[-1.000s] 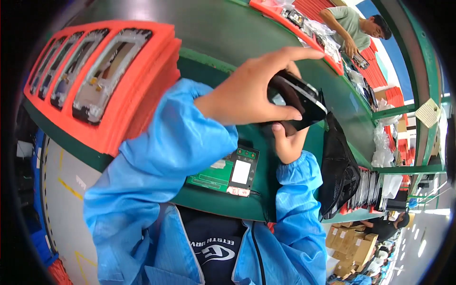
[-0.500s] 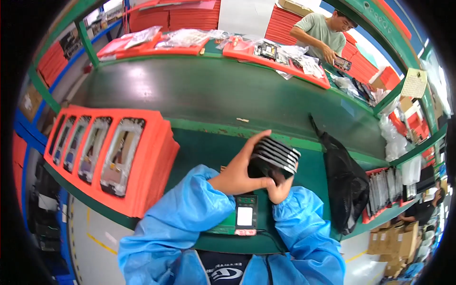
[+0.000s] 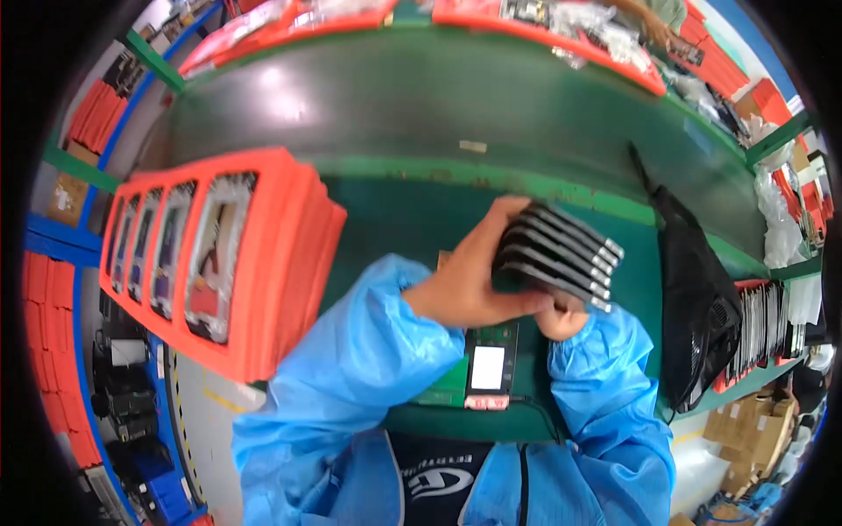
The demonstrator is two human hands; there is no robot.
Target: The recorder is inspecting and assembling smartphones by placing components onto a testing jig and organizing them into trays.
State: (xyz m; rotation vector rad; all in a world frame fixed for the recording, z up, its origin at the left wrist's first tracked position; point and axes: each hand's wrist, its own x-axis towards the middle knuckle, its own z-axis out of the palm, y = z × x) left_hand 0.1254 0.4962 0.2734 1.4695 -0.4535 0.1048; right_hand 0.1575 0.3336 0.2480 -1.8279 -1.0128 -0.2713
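Observation:
Above the green table I hold a fanned stack of phone screens (image 3: 561, 250), several thin black slabs with pale edges. My left hand (image 3: 474, 276) is closed round the stack's left side, thumb along the bottom. Close beneath the lower edge is my right hand (image 3: 561, 320), its fingers curled and partly hidden by the slabs; it appears to grip them too. Just below my hands lies a green circuit board (image 3: 441, 387) joined to a small tester with a lit white screen (image 3: 488, 368). Blue sleeves cover both my forearms.
At left stands a stack of red foam trays (image 3: 294, 254) with phone frames (image 3: 215, 254) in slots. A black bag (image 3: 697, 289) lies at right, beside a row of upright slabs (image 3: 761, 323). Beyond the green partition are bagged parts (image 3: 605, 39) and another person's arm (image 3: 647, 17).
My hands and the screen stack have shifted right in the picture, and the slabs are now fanned toward the right. The whole view has tilted down, leaving less of the other person visible.

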